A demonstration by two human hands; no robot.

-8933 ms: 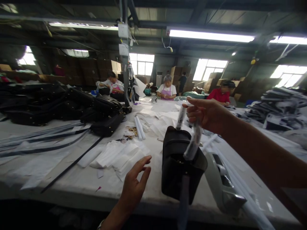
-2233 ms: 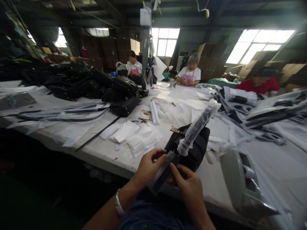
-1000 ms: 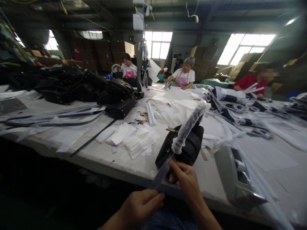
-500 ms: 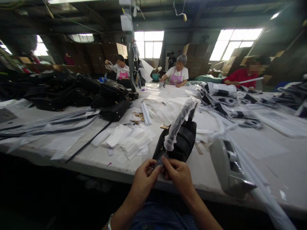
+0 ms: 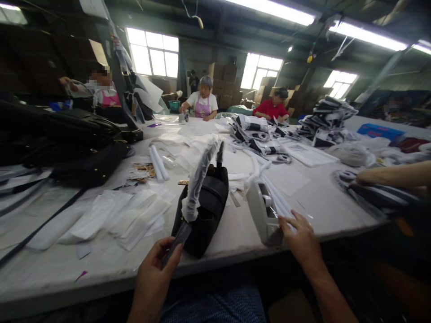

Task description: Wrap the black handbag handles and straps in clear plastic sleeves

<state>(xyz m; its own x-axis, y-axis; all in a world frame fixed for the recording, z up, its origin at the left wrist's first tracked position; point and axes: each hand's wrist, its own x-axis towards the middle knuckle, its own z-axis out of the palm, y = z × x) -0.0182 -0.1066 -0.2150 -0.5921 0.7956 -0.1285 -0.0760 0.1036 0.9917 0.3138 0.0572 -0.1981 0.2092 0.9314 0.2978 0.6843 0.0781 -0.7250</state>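
A black handbag [image 5: 211, 204] stands on the table in front of me. Its raised handle [image 5: 198, 177] is wrapped in white tissue-like film. My left hand [image 5: 156, 269] pinches a dark strip-shaped piece in clear plastic [image 5: 178, 242] between thumb and fingers, at the bag's near left side. To the right of the bag sits a grey tape dispenser [image 5: 261, 211] with a roll in it. My right hand [image 5: 301, 240] is at the dispenser's near end, fingers apart and fingertips touching or very close to it. Whether any tape is between them I cannot make out.
White paper sheets [image 5: 114, 215] lie left of the bag, with black bags [image 5: 67, 143] piled behind them. Long white tubes [image 5: 274, 193] run behind the dispenser. Wrapped parts [image 5: 256, 134] are heaped farther back. A co-worker's arm [image 5: 397, 172] reaches in at right; other people sit across.
My right hand has left the dark piece and moved right to the tape dispenser. My left hand keeps hold of the piece. The view has turned to the right.
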